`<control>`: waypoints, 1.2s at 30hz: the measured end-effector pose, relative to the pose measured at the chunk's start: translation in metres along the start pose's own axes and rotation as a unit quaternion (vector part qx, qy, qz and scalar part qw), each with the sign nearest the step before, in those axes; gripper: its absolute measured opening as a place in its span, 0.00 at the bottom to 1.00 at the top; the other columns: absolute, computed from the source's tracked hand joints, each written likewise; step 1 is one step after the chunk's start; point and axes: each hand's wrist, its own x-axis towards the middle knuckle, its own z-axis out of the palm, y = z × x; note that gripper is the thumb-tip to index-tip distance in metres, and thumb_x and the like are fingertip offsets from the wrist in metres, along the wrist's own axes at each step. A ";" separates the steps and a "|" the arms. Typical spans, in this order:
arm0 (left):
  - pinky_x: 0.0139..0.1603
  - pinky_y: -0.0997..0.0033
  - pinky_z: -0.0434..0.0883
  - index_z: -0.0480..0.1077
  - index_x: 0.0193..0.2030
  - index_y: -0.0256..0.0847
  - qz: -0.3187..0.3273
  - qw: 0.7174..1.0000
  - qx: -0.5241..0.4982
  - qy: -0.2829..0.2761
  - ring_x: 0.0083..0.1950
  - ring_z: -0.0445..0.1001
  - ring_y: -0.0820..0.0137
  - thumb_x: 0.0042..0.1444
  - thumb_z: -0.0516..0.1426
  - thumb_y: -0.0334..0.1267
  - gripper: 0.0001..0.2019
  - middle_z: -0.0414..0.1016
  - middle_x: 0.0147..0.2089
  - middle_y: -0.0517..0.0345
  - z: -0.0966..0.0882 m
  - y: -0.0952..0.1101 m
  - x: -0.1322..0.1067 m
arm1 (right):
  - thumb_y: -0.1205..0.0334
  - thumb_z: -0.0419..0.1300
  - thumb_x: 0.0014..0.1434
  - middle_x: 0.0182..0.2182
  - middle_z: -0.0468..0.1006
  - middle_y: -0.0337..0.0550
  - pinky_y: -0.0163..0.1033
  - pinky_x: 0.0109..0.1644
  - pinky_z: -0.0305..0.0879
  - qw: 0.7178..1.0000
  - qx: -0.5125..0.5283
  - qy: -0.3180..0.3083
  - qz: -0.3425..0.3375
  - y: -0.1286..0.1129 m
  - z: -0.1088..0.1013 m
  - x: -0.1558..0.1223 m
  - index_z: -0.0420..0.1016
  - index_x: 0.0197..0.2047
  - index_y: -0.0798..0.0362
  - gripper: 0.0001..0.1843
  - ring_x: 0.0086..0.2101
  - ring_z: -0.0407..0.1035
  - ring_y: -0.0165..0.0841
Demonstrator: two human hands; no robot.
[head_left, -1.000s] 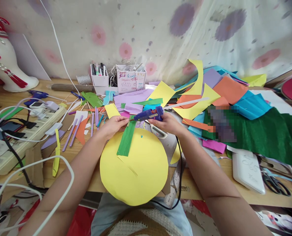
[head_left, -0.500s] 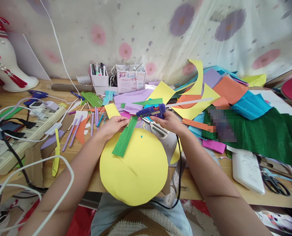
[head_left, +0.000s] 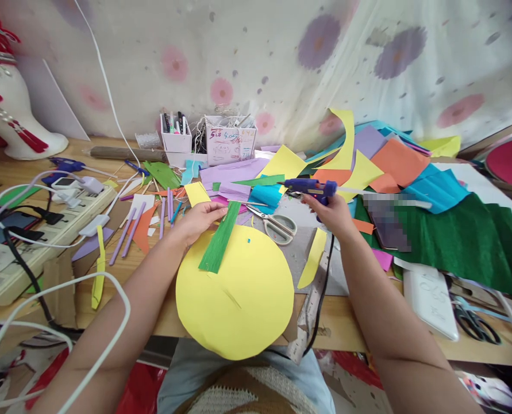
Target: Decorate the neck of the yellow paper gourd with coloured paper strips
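Observation:
My left hand (head_left: 203, 223) pinches the upper end of a green paper strip (head_left: 220, 241), which slants down over a large yellow paper disc (head_left: 242, 305). The disc overhangs the table's front edge above my lap. Off to the right, my right hand (head_left: 331, 210) is closed around a blue hot glue gun (head_left: 310, 187), its nozzle pointing left and a clear glue stick (head_left: 380, 198) jutting from its back. Its black cord hangs down past the disc. A pair of scissors (head_left: 279, 228) lies just beyond the disc's upper right edge.
Paper scraps in many colours, such as an orange sheet (head_left: 400, 164), pile up at the back right. A power strip (head_left: 87, 213) with cables lies left. A white pen box (head_left: 176, 138) stands at the back. A ruler (head_left: 310, 316), power bank (head_left: 430, 299) and black-handled scissors (head_left: 475, 322) lie right.
My right hand has moved the glue gun away to the right, off the strip's upper end, uncovering the scissors and a blue paper piece. My left hand stays at the strip.

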 end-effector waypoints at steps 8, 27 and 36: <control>0.32 0.76 0.68 0.72 0.30 0.37 0.018 0.999 -0.028 -0.002 0.30 0.71 0.76 0.35 0.67 0.45 0.17 0.74 0.29 0.60 0.000 -0.003 0.003 | 0.40 0.57 0.47 0.31 0.78 0.50 0.42 0.36 0.66 0.987 -0.079 0.023 0.135 0.058 0.002 -0.007 0.76 0.34 0.57 0.26 0.33 0.73 0.41; 0.29 0.73 0.64 0.73 0.31 0.36 0.023 0.998 0.057 -0.008 0.26 0.68 0.74 0.39 0.65 0.46 0.16 0.72 0.26 0.60 0.004 -0.004 0.002 | 0.40 0.53 0.53 0.27 0.75 0.42 0.36 0.28 0.58 0.945 -0.196 -0.249 -0.078 -0.042 0.002 -0.029 0.69 0.29 0.51 0.21 0.27 0.66 0.32; 0.25 0.76 0.59 0.74 0.31 0.37 0.064 0.978 0.186 -0.075 0.25 0.66 0.75 0.47 0.59 0.47 0.14 0.73 0.25 0.59 -0.002 -0.006 0.000 | 0.52 0.59 0.51 0.36 0.77 0.44 0.37 0.41 0.65 0.921 0.128 -0.341 -0.136 -0.083 0.084 -0.009 0.73 0.37 0.55 0.16 0.36 0.70 0.31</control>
